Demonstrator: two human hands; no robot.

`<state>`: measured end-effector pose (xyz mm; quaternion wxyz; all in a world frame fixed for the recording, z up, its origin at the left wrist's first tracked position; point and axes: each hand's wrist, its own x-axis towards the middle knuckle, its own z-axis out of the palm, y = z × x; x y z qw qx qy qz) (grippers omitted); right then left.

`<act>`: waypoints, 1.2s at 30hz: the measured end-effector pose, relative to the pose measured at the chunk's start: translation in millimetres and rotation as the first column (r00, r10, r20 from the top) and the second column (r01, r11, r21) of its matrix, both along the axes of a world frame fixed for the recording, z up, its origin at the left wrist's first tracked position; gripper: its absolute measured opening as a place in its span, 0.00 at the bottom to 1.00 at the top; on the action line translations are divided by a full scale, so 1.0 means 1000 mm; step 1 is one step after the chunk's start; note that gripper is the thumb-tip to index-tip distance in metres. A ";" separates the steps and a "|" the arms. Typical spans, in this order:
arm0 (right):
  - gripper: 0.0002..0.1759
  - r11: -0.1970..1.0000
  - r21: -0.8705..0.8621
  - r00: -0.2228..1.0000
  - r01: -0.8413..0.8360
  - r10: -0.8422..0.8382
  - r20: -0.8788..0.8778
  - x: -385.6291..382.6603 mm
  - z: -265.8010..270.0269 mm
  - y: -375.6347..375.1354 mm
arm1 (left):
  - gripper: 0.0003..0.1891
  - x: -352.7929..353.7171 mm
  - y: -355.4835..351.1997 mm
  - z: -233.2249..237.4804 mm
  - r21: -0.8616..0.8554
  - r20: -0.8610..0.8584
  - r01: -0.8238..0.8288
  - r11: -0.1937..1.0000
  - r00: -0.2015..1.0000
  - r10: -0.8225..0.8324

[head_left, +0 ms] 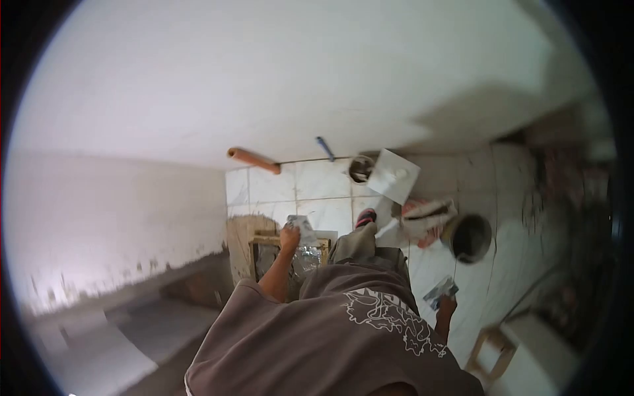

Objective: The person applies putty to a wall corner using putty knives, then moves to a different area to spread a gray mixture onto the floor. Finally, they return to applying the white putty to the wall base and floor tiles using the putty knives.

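My left hand (pixel 289 237) is closed on a flat, grey-smeared scraper (pixel 302 226), held above a wooden frame (pixel 264 240) by my left side. Shiny, crinkled material (pixel 306 257) shows inside the frame. Out to my right, my right hand (pixel 447 306) grips a second flat scraper (pixel 437 292), its face smeared with grey and white. Both handles are hidden by my fingers. Beyond the right hand stands a bucket (pixel 469 239) with a dark inside, next to a crumpled white and red sack (pixel 428 218).
Along the white wall (pixel 317 79) lie an orange pipe (pixel 254 160), a blue stick-like object (pixel 325 148), a small round container (pixel 360 169) and a white square panel (pixel 394 175). Pale tiles (pixel 323 181) cover the floor. A wooden stool-like piece (pixel 492 353) stands at lower right.
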<state>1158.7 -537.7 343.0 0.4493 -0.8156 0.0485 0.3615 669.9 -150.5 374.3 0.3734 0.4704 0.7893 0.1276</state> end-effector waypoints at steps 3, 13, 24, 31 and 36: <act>0.26 0.972 -0.061 0.973 -0.229 0.226 -0.040 0.031 0.003 0.041 | 0.19 -0.016 -0.015 -0.039 0.189 -0.051 -0.003 0.982 0.999 0.013; 0.28 0.540 -0.313 0.553 -0.781 0.831 0.055 0.148 -0.016 0.224 | 0.19 0.000 -0.127 0.003 0.343 -0.078 -0.382 0.858 0.899 0.432; 0.19 0.664 0.006 0.659 -0.747 0.742 -0.122 0.146 -0.010 0.294 | 0.18 0.049 -0.298 0.001 0.251 -0.166 -0.664 0.704 0.687 0.707; 0.16 0.605 -0.446 0.644 -0.660 0.761 0.077 0.078 -0.005 0.290 | 0.20 0.052 -0.329 -0.007 0.093 -0.148 -0.819 0.566 0.551 0.821; 0.16 0.548 -0.388 0.565 -0.741 0.821 0.081 0.002 0.011 0.342 | 0.20 0.035 -0.318 0.004 0.131 -0.156 -0.835 0.535 0.516 0.843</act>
